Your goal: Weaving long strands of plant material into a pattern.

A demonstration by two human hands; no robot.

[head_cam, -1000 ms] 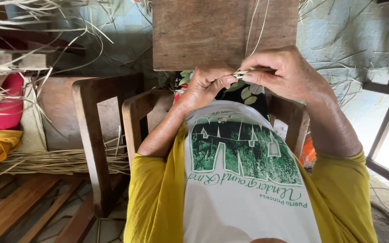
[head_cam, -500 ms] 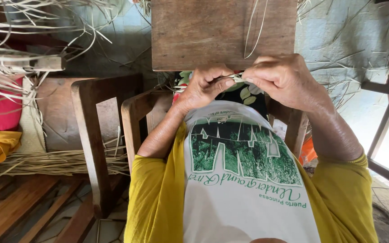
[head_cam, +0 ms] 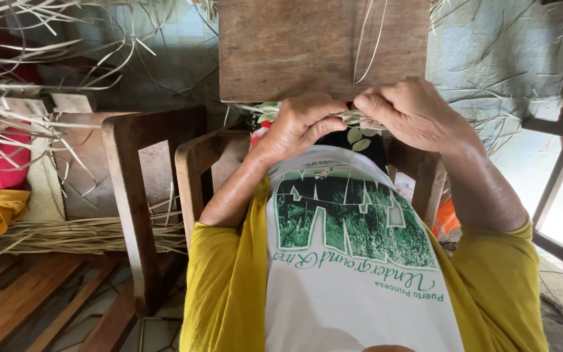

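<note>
Head view: both hands meet just below the near edge of a brown wooden board point(head_cam: 324, 49) — the left hand point(head_cam: 298, 127) curled with its fingertips pinched on a pale, thin leaf strip point(head_cam: 353, 117), the right hand point(head_cam: 415, 114) closed on the same strip from the other side, thumb pressed against it. The strip lies between the two hands, above the person's lap, and loose pale strands point(head_cam: 366, 39) trail up over the board — a bundle of dried strips point(head_cam: 79, 234) lies on the wooden bench point(head_cam: 131, 195) to the left.
</note>
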